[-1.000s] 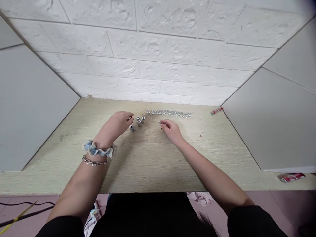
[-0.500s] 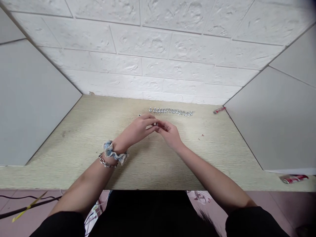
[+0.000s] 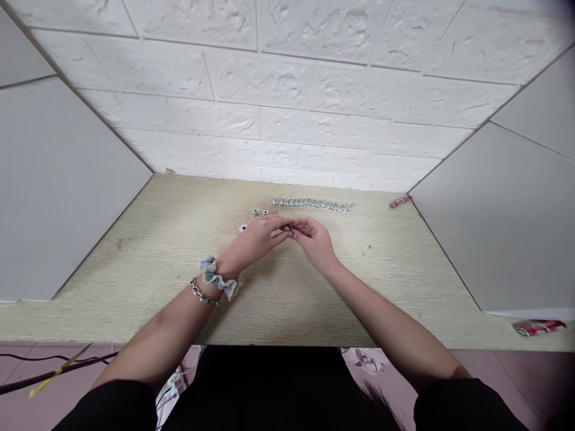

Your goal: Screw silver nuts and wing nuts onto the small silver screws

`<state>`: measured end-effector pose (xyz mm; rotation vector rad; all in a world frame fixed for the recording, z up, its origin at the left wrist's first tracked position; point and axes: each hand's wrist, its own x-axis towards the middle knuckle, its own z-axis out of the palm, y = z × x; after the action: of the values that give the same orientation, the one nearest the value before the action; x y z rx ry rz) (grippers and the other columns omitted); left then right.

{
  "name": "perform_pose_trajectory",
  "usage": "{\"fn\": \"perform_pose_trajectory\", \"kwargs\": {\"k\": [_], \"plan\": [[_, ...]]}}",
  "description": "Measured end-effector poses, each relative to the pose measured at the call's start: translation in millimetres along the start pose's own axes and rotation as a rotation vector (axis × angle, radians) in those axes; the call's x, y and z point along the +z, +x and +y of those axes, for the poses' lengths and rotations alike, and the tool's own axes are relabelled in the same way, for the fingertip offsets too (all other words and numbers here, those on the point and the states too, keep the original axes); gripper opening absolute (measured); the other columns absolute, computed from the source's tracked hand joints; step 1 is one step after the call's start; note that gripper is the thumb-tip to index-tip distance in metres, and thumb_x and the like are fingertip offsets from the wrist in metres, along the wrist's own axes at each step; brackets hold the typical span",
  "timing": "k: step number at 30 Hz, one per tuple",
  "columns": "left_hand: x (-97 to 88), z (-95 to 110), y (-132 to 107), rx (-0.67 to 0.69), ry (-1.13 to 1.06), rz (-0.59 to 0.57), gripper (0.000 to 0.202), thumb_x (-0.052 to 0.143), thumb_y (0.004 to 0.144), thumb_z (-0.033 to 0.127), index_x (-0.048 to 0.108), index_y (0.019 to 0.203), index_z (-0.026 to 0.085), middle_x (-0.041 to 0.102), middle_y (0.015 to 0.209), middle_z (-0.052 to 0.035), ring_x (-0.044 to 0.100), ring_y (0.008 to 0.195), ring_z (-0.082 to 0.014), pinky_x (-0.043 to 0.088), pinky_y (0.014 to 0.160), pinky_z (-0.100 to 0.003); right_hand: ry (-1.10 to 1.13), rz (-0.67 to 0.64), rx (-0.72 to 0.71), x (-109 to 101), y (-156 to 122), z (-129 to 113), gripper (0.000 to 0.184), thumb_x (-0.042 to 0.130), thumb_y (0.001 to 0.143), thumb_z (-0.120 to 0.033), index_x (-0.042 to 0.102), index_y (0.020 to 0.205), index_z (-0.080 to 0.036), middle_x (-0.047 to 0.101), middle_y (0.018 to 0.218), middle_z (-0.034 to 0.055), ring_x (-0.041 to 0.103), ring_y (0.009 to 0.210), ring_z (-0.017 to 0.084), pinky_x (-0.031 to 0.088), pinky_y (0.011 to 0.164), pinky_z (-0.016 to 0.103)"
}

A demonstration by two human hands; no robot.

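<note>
Over the middle of the wooden desk (image 3: 157, 257), my left hand (image 3: 258, 236) and my right hand (image 3: 314, 239) meet fingertip to fingertip. Both pinch a small metal part (image 3: 287, 227), a bolt or nut that is too small to name surely. A row of several assembled bolts (image 3: 312, 204) lies just behind my hands. A few loose nuts (image 3: 259, 212) and one more nut (image 3: 243, 227) sit left of my left fingers. My left wrist wears a scrunchie and a chain bracelet.
A white brick wall stands behind the desk, with grey panels at both sides. A red marker (image 3: 399, 201) lies at the back right corner. Another red item (image 3: 536, 327) rests at the front right edge. Cables (image 3: 40, 377) run on the floor at lower left.
My left hand left the loose nuts and moved right to meet my right hand. Both hands now pinch a small metal part together. The view shifted slightly.
</note>
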<state>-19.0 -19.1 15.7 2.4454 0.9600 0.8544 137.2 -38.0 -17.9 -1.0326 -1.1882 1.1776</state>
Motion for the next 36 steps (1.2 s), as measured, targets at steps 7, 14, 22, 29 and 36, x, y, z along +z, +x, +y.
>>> {"fn": "perform_pose_trajectory", "kwargs": {"k": [7,14,22,29,36], "plan": [[4.8,-3,0,-0.064,-0.073,0.086,0.023,0.059,0.081,0.028,0.066,0.101,0.020,0.069,0.095,-0.0035,0.063,0.084,-0.0144,0.049,0.079,-0.028,0.126,-0.025,0.089,1,0,-3,0.032,0.072,0.059,-0.032,0.054,0.082,-0.019,0.067,0.083,0.0021,0.064,0.084,0.015,0.050,0.083,0.033],[4.3,2,1,-0.064,-0.093,0.115,0.020,0.062,0.078,0.031,0.069,0.092,0.020,0.067,0.100,-0.0055,0.062,0.092,-0.0173,0.048,0.087,-0.032,0.152,0.005,0.164,1,-3,-10,0.039,0.073,0.058,-0.031,0.052,0.089,-0.020,0.069,0.082,0.0017,0.064,0.077,0.014,0.051,0.076,0.032],[9.3,2,3,-0.182,-0.231,0.136,0.019,0.057,0.081,0.031,0.070,0.085,0.018,0.065,0.101,-0.0065,0.062,0.087,-0.0150,0.052,0.074,-0.027,0.072,-0.060,0.213,-3,-4,-19,0.041,0.070,0.061,-0.029,0.050,0.096,-0.021,0.069,0.089,0.0047,0.065,0.082,0.017,0.052,0.077,0.035],[9.5,14,1,-0.219,-0.329,0.160,0.023,0.055,0.083,0.034,0.067,0.088,0.015,0.059,0.110,-0.0101,0.061,0.087,-0.0150,0.054,0.065,-0.023,-0.153,0.046,0.028,-20,3,-20,0.031,0.059,0.074,-0.031,0.050,0.103,-0.024,0.062,0.103,0.0046,0.060,0.082,0.014,0.049,0.078,0.035],[15.2,20,-2,-0.290,-0.538,0.077,0.023,0.050,0.086,0.033,0.061,0.089,0.013,0.058,0.109,-0.0095,0.062,0.063,-0.0076,0.052,0.056,-0.020,-0.190,0.200,-0.095,-35,14,-15,0.024,0.057,0.078,-0.034,0.052,0.099,-0.024,0.061,0.090,0.0018,0.057,0.073,0.012,0.048,0.072,0.031]]}}
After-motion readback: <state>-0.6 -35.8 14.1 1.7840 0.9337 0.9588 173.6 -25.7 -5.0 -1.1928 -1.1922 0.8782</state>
